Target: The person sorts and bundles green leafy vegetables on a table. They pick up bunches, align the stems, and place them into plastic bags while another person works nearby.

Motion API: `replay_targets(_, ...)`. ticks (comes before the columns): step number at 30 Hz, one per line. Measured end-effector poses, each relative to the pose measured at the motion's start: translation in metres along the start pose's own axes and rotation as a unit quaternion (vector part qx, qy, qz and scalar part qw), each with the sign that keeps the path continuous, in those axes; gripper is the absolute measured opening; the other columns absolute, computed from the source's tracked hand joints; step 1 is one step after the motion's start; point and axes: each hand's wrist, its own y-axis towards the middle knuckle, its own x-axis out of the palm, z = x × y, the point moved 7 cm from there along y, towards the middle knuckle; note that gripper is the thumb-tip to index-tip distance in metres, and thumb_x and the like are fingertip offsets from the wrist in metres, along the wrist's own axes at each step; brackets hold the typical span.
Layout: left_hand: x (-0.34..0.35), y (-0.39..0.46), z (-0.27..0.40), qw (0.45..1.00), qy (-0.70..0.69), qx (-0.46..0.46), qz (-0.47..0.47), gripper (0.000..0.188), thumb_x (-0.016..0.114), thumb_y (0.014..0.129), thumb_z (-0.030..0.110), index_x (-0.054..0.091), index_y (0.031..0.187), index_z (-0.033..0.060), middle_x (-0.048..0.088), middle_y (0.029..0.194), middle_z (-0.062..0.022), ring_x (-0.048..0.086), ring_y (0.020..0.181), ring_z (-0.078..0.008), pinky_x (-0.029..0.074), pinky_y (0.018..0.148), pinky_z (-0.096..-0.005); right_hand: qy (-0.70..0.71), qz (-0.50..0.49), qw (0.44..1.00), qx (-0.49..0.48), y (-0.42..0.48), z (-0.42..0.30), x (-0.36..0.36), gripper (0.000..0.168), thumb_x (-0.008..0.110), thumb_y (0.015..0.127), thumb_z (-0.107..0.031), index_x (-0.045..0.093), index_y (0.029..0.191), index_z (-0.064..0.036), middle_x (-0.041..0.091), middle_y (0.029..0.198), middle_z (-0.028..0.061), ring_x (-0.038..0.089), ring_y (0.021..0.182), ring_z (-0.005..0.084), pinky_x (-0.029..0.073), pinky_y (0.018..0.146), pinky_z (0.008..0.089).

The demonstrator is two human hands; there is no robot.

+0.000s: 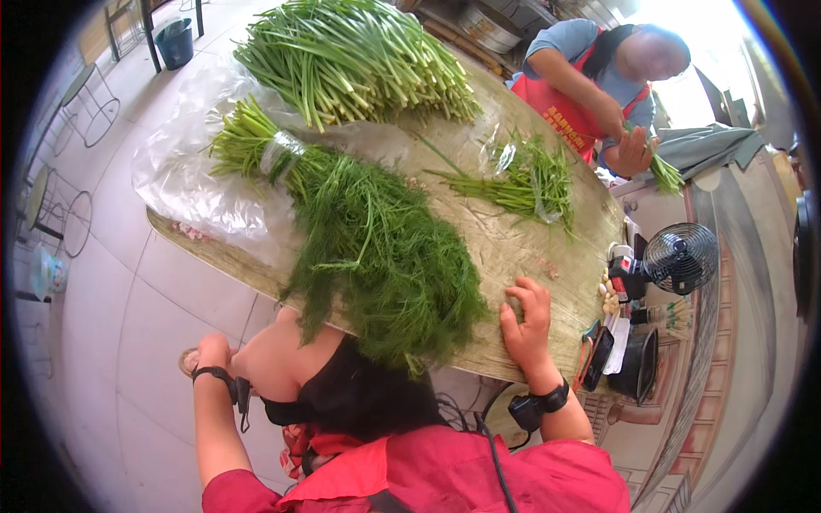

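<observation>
On the wooden tabletop (500,224) lies a large bunch of dill (391,256), its stems bound with clear tape and its fronds hanging over the near edge. My right hand (529,324) rests at the table's edge, right of the fronds, fingers loosely curled and holding nothing. Down at the left, off the table, is my left hand (215,353), beside my knee; its fingers are partly hidden. A big pile of green garlic chives (359,64) sits at the far side on clear plastic (211,199). A smaller bunch of thin green stems (526,183) lies right of the dill.
Across the table a person in a red apron (558,115) holds green stems (666,170). Along the right edge stand a small black fan (680,258), a phone (599,351), a black container (635,365) and several garlic cloves (609,298). Stools (80,86) and a bucket (174,45) are at the left.
</observation>
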Motion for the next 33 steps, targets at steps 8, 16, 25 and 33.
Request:
replay_targets(8,0.028,0.034,0.008,0.996,0.089,0.014,0.02,0.031,0.063,0.082,0.039,0.073,0.091,0.011,0.069,0.098,-0.0133,0.066,0.094,-0.0306,0.054,0.078,-0.0407,0.001,-0.003,1.0,-0.003,0.001,-0.003,-0.003,0.024,0.062,0.075,-0.011,0.06,0.098,-0.004,0.056,0.113,0.0179,0.05,0.103,0.0362,0.041,0.091,0.0433)
replay_targets(16,0.028,0.027,0.005,0.996,0.092,-0.005,-0.02,0.037,0.055,0.086,0.043,0.071,0.102,0.0129,0.067,0.108,-0.0116,0.063,0.103,-0.0286,0.05,0.086,-0.0412,0.003,-0.002,1.0,0.008,-0.002,-0.002,-0.003,0.024,0.062,0.075,-0.011,0.06,0.098,-0.004,0.056,0.112,0.0181,0.05,0.103,0.0363,0.04,0.091,0.0433)
replay_targets(25,0.009,0.008,-0.003,0.996,0.084,0.016,0.004,0.043,0.054,0.086,0.047,0.07,0.099,0.0089,0.068,0.101,-0.0158,0.064,0.098,-0.0304,0.05,0.085,-0.0422,-0.003,0.003,1.0,-0.005,0.002,-0.005,-0.002,0.024,0.061,0.075,-0.011,0.06,0.098,-0.004,0.056,0.112,0.018,0.051,0.103,0.0359,0.04,0.091,0.0433)
replay_targets(33,0.025,0.029,0.002,0.99,-0.026,0.078,0.117,0.039,0.044,0.091,0.035,0.068,0.093,0.0043,0.066,0.102,-0.0188,0.063,0.096,-0.0346,0.049,0.084,-0.0454,-0.026,-0.112,0.993,0.009,0.004,0.005,0.007,0.054,0.06,0.081,-0.027,0.046,0.13,-0.006,0.037,0.139,0.0226,0.034,0.129,0.0397,0.026,0.107,0.0473)
